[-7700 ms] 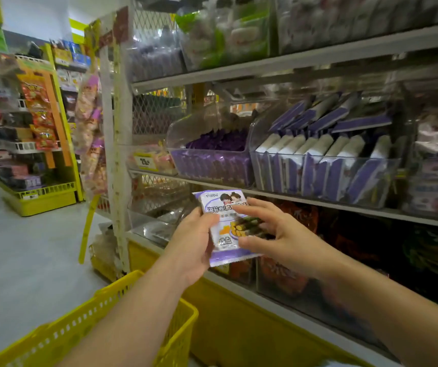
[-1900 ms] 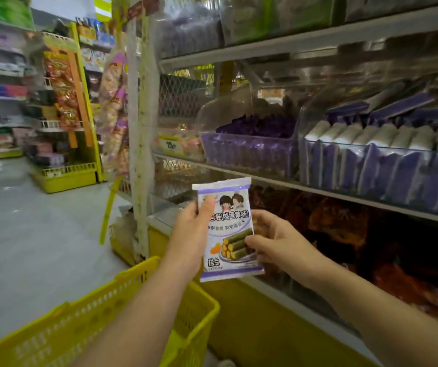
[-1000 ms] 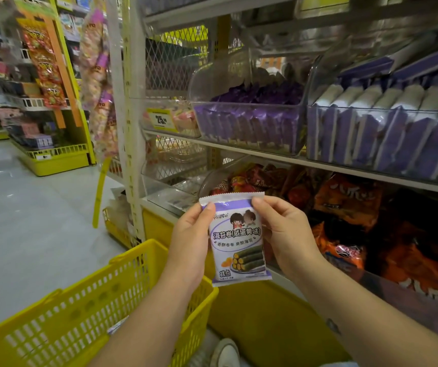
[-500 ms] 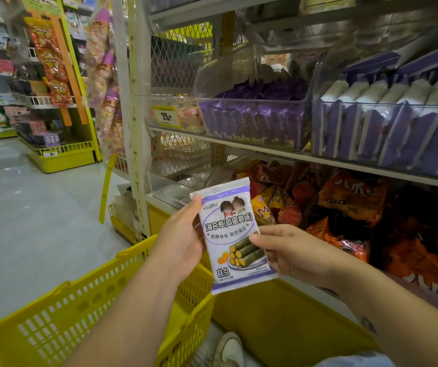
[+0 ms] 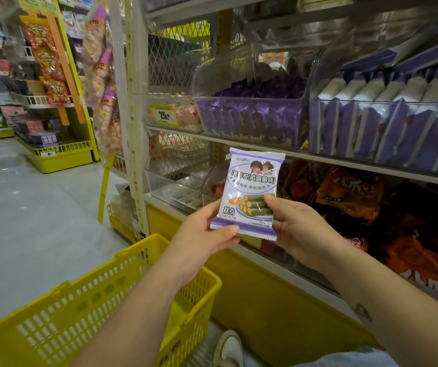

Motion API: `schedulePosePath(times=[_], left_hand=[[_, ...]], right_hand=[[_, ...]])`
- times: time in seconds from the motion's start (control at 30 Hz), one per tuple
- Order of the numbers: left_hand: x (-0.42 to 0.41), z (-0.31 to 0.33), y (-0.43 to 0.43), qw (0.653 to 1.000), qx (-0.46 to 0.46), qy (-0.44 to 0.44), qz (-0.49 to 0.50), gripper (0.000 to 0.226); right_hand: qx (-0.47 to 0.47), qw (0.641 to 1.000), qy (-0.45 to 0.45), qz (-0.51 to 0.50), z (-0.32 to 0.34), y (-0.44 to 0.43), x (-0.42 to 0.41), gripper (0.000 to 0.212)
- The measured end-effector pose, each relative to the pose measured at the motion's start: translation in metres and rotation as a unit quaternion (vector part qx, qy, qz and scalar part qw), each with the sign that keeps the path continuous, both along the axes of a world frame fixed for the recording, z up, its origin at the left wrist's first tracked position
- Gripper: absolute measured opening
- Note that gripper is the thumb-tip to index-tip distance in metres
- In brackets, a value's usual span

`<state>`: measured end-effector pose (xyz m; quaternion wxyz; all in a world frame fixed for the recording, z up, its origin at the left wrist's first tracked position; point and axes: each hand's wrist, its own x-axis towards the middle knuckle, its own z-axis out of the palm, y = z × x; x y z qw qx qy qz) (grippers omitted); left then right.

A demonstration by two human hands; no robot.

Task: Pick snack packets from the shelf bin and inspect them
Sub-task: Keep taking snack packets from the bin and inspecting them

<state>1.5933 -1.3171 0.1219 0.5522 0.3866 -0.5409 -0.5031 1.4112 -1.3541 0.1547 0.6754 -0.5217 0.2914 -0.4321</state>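
- The packet [image 5: 252, 192] is held upright between both hands, printed front toward the camera (purple and white, with a picture of green rolls).
- The left hand [image 5: 202, 234] grasps the packet's lower left corner: the thumb lies across the front of the bottom seam and the fingers are hidden behind.
- The right hand [image 5: 297, 226] grasps the lower right edge, with the thumb tip pressed on the front beside the roll picture and the fingers curled behind.
- The top half of the packet stands free above both hands, its upper edge just under the shelf [image 5: 345, 161].
- On that shelf, above the packet, sits a clear bin [image 5: 249, 123] of purple packets; a yellow tag [image 5: 163, 115] is to its left.
- Orange bags [image 5: 350, 192] fill the space behind the right hand.
- A yellow basket [image 5: 101, 308] sits below the left forearm; how it is carried cannot be told.
- A shoe [image 5: 229, 348] shows at the bottom edge.
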Motion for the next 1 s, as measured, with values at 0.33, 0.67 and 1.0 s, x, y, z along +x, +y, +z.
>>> schedulePosePath(times=[0.33, 0.67, 1.0], left_hand=[[-0.011, 0.004, 0.003, 0.969, -0.085, -0.173, 0.154, 0.051], [-0.023, 0.004, 0.006, 1.000, 0.016, 0.026, 0.000, 0.085], [-0.008, 0.012, 0.006, 0.978, 0.015, 0.194, -0.076, 0.050]], right_hand=[[-0.067, 0.995, 0.012, -0.079, -0.002, 0.001, 0.009, 0.043], [-0.221, 0.968, 0.122, 0.014, -0.012, 0.019, 0.028, 0.039], [-0.131, 0.986, 0.031, -0.094, -0.003, 0.000, 0.015, 0.038]])
